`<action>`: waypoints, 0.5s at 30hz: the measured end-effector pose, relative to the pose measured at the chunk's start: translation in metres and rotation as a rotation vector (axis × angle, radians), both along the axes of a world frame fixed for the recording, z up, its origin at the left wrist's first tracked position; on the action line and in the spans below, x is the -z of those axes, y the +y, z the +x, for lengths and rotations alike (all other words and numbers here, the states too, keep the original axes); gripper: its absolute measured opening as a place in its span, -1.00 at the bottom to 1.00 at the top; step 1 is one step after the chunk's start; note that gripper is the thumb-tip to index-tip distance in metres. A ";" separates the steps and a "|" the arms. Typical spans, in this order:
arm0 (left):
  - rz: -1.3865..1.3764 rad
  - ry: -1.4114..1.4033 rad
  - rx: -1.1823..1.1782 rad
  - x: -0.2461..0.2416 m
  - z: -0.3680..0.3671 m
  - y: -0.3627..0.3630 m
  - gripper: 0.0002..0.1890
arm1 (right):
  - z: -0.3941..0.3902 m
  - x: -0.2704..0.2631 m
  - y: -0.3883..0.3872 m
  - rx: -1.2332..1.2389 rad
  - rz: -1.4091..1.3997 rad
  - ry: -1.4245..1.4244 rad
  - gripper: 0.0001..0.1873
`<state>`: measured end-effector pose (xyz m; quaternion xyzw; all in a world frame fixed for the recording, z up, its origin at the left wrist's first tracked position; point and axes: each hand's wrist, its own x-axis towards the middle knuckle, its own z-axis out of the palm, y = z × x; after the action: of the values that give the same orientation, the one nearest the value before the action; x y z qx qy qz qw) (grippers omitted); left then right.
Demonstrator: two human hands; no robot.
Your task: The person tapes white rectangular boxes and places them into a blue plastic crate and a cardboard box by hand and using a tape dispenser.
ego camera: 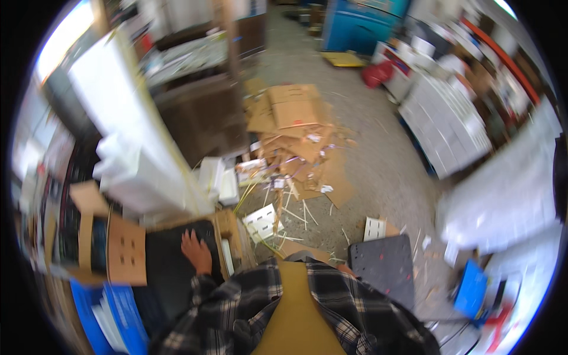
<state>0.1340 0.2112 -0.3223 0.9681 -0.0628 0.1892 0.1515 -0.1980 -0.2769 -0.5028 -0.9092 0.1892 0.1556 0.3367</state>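
Note:
My left hand (197, 254) lies palm down on a black mat or panel (164, 253), fingers apart and nothing in them. Just left of that surface stands an open cardboard box (127, 248) with slotted flaps. Only a sliver of my right hand (347, 270) shows past the plaid shirt, close to the edge of a dark grey board (384, 266) with small red marks. The rest of that hand is hidden, so its grip cannot be made out.
Flattened cardboard (295, 111) is heaped on the concrete floor (386, 146) ahead, among loose strapping strips (301, 211). Tall white foam blocks (128, 111) rise at left. Stacked white boxes (443, 124) and a plastic-wrapped load (501, 186) stand at right. Blue bins (126, 315) sit lower left.

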 end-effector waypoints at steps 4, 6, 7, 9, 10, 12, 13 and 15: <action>-0.044 -0.015 -0.020 -0.013 -0.001 -0.013 -0.45 | 0.002 -0.004 -0.030 -0.040 0.016 0.146 -0.69; -0.045 -0.039 -0.062 -0.015 -0.009 -0.008 -0.45 | 0.015 -0.011 -0.038 -0.130 0.018 0.211 -0.70; -0.036 -0.023 -0.058 -0.014 -0.006 -0.015 -0.45 | 0.015 -0.018 -0.043 -0.136 0.009 0.239 -0.70; -0.028 0.008 -0.098 -0.011 -0.011 -0.011 -0.48 | 0.027 -0.026 -0.043 -0.188 0.016 0.275 -0.71; -0.032 0.024 -0.108 -0.011 -0.012 -0.010 -0.49 | 0.034 -0.028 -0.041 -0.196 0.020 0.280 -0.71; -0.048 0.044 -0.110 -0.012 -0.014 -0.010 -0.51 | 0.045 -0.031 -0.037 -0.212 0.027 0.289 -0.72; -0.049 0.057 -0.113 -0.012 -0.013 -0.011 -0.51 | 0.048 -0.033 -0.035 -0.213 0.029 0.290 -0.73; -0.048 0.082 -0.111 -0.013 -0.012 -0.011 -0.51 | 0.051 -0.036 -0.030 -0.216 0.038 0.290 -0.74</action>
<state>0.1219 0.1998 -0.3088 0.9732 0.0016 0.1588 0.1665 -0.1472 -0.3069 -0.4668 -0.8858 0.1342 0.3237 0.3042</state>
